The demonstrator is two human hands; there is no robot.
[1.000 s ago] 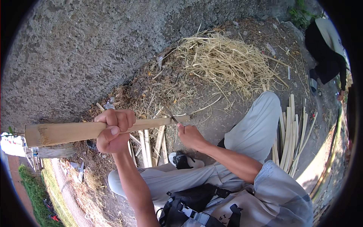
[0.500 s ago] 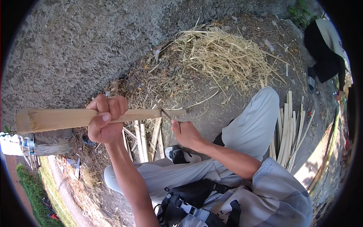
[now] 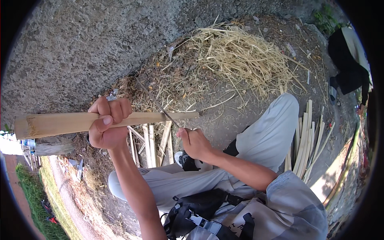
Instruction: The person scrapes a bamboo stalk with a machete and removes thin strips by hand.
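A pale bamboo piece (image 3: 60, 125) lies level across the left half of the view, broad at its left end and narrow at its right. My left hand (image 3: 109, 125) is wrapped round it near the middle, with the thumb bent over the front. My right hand (image 3: 195, 143) is closed on the handle of a knife (image 3: 161, 107), most of the handle hidden by the fingers. Its thin dark blade slants up and left, crossing the bamboo between my left hand and the narrow end. Blade and bamboo appear to touch.
A heap of pale shavings (image 3: 248, 56) lies ahead by a rough grey wall (image 3: 88, 48). Split strips (image 3: 306, 140) are stacked right of my bent knee, and more strips (image 3: 151, 146) lie below the bamboo. Another person (image 3: 348, 60) is at the far right.
The knife blade has slid a little left along the bamboo, toward my left hand. Both hands keep their hold. The view has shifted slightly.
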